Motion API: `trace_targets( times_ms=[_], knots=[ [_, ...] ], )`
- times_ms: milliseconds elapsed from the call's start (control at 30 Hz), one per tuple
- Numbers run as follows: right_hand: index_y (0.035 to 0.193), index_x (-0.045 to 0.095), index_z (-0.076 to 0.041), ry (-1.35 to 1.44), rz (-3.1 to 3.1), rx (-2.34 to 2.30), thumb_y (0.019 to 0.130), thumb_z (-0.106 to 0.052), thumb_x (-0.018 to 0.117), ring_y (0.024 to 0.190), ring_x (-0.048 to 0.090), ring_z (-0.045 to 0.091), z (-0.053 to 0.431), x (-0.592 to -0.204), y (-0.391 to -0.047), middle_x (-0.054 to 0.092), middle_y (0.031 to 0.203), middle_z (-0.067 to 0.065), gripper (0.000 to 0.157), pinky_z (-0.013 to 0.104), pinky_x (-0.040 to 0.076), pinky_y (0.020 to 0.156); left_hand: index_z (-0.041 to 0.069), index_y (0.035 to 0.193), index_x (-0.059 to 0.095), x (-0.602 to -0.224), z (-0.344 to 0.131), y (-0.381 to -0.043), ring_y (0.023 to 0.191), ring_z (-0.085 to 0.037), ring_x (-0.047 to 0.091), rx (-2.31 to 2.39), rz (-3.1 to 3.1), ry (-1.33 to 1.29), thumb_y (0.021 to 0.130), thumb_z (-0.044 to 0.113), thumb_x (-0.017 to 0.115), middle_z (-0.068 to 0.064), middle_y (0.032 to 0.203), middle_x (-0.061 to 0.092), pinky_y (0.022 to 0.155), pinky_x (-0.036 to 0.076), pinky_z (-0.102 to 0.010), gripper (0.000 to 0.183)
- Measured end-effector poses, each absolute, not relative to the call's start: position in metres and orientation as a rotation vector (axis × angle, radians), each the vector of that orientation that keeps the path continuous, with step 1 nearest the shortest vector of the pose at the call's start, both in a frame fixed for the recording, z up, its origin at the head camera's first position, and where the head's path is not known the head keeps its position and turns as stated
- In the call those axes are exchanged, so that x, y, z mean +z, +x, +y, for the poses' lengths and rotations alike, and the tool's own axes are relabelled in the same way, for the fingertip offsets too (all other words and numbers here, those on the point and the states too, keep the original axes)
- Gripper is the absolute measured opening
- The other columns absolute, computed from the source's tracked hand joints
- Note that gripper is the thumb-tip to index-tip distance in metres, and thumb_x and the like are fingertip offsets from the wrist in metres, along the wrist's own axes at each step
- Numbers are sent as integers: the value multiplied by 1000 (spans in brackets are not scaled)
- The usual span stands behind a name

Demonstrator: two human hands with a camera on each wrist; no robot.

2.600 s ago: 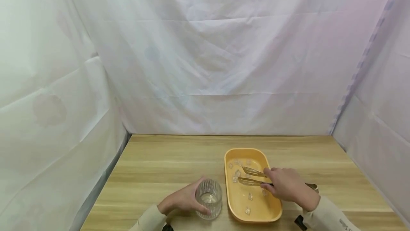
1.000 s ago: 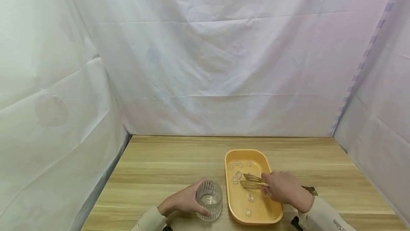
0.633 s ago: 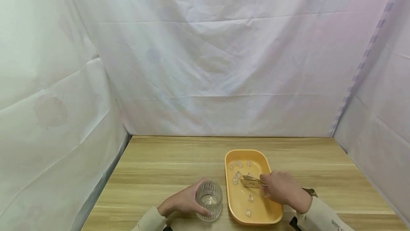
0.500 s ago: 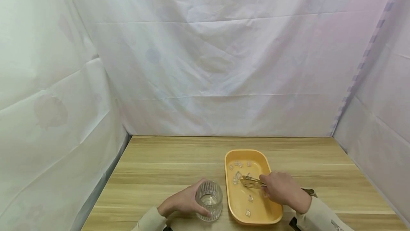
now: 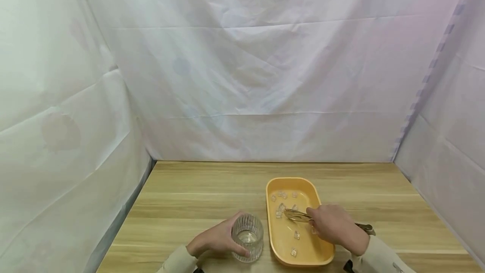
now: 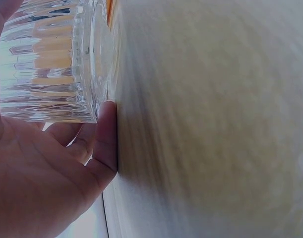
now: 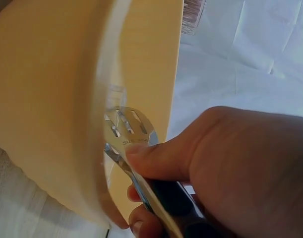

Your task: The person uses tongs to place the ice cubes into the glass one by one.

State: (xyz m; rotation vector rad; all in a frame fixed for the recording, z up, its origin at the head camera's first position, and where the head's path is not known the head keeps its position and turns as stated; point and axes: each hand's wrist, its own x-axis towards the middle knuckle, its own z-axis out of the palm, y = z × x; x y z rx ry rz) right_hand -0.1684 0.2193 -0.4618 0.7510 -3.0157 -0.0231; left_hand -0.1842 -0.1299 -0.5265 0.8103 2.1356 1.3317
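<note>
My left hand (image 5: 219,236) grips a ribbed clear glass (image 5: 248,239) from its left side, thumb in front and fingers behind. In the left wrist view the glass (image 6: 47,64) stands at the table surface, with a finger beside its base. My right hand (image 5: 333,224) holds metal tongs (image 5: 297,216) over the yellow tray (image 5: 278,256). The two slotted tips are close together, beside some clear ice-like cubes (image 5: 281,207). In the right wrist view the thumb presses on the tongs (image 7: 134,124); their far tip is partly hidden behind the tray wall (image 7: 91,124).
Several clear cubes lie scattered in the tray, some at its far end (image 5: 282,194) and one near the front (image 5: 294,252). The tray stands right of the glass on a wooden table (image 5: 197,189). White cloth (image 5: 242,75) hangs behind and at both sides.
The tong tips, spread apart at first, have been squeezed together by my right hand, which has shifted slightly left. My left hand and the glass have stayed in place.
</note>
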Motion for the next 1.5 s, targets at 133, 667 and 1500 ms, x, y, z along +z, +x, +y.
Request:
trace_targets(
  times_ms=[133, 667, 1500],
  knots=[
    [77, 50, -21, 768, -2985, 1, 89, -25, 72, 47, 34, 8, 222, -462, -167, 37, 56, -8, 26, 26, 31, 40, 29, 139, 40, -528, -130, -184, 122, -13, 53, 1320, 2139, 812, 73, 28, 88, 5, 129, 55, 103, 42, -33, 82],
    [79, 46, -24, 801, -2828, 91, 93, -27, 68, 45, 26, 2, 231, -450, -165, 31, 56, -14, 26, 21, 23, 42, 27, 139, 40, -528, -132, -183, 120, -13, 53, 1325, 2124, 795, 73, 27, 88, 4, 128, 55, 99, 42, -30, 82],
    [81, 47, -23, 793, -2639, 130, 90, -23, 72, 43, 21, -1, 229, -423, -168, 26, 57, -17, 27, 19, 21, 42, 30, 136, 44, -525, -130, -182, 121, -11, 53, 1323, 2130, 795, 71, 26, 90, 8, 127, 57, 103, 40, -32, 80]
  ],
)
